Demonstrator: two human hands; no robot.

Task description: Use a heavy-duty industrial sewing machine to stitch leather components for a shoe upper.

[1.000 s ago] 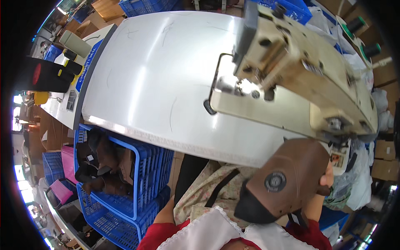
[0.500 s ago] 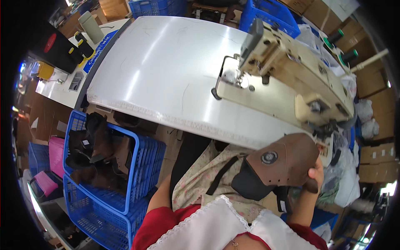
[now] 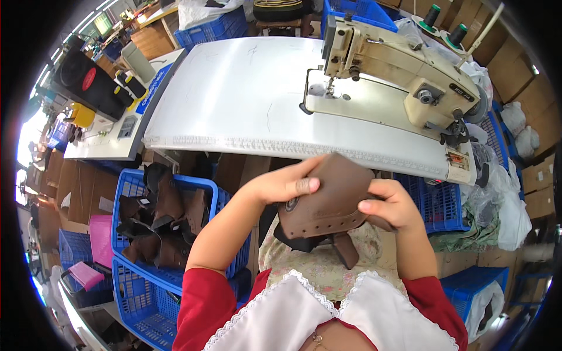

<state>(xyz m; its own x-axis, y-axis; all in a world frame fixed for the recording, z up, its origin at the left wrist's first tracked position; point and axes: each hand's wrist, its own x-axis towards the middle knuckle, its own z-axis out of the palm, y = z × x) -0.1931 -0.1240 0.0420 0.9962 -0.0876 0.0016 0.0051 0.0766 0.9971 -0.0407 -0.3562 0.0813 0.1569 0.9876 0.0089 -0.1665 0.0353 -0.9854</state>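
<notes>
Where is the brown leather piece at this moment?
In the head view, the brown leather piece sits centre frame, held between the left hand and right hand above the lap, just before the table edge.

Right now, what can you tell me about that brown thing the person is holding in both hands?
The brown leather piece looks like part of a boot: smooth, curved and folded over, with a row of small holes along one edge, a round dark badge on its left side, and darker flaps hanging below. The left hand grips its top left; the right hand holds its right side. It is held above the person's lap, in front of the white sewing table.
</notes>
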